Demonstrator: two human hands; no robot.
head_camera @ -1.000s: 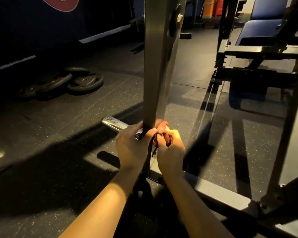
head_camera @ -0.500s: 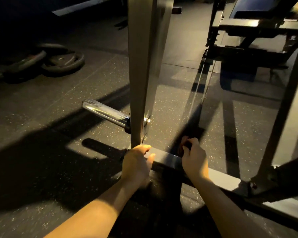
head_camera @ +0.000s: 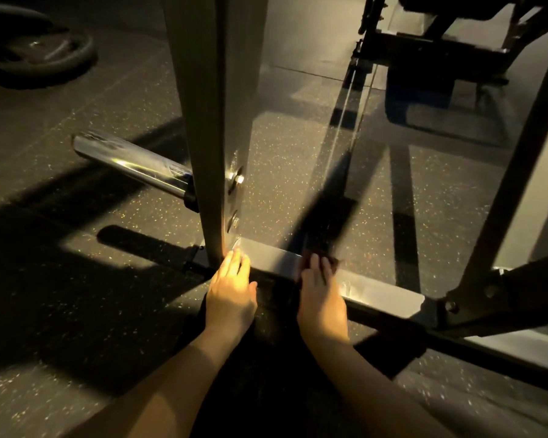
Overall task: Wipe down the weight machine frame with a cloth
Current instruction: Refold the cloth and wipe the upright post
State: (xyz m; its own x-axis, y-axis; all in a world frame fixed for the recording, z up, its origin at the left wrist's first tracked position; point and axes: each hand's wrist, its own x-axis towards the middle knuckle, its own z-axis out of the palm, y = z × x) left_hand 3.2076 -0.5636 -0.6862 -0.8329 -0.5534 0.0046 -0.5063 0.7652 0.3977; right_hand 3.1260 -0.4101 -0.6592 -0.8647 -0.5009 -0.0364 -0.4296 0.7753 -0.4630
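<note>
Wiping base rail (head_camera: 272, 257) of weight machine frame. R hand (head_camera: 321, 298) presses dark cloth (head_camera: 321, 259) on rail top, right of upright post (head_camera: 215, 121); grip on cloth looks partial, fingers obscured. L hand (head_camera: 231, 292) flat, relaxed at post foot. Advise: firm pressure, long strokes away from post, cover rail sides too.

left hand (head_camera: 231, 295) on base bar (head_camera: 276, 259) beside upright post (head_camera: 209, 121); right hand (head_camera: 321, 298) right of it.

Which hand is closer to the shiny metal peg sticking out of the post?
Left. The left hand rests at the foot of the post, just below the shiny peg. The right hand is farther along the floor bar, on the cloth.
</note>
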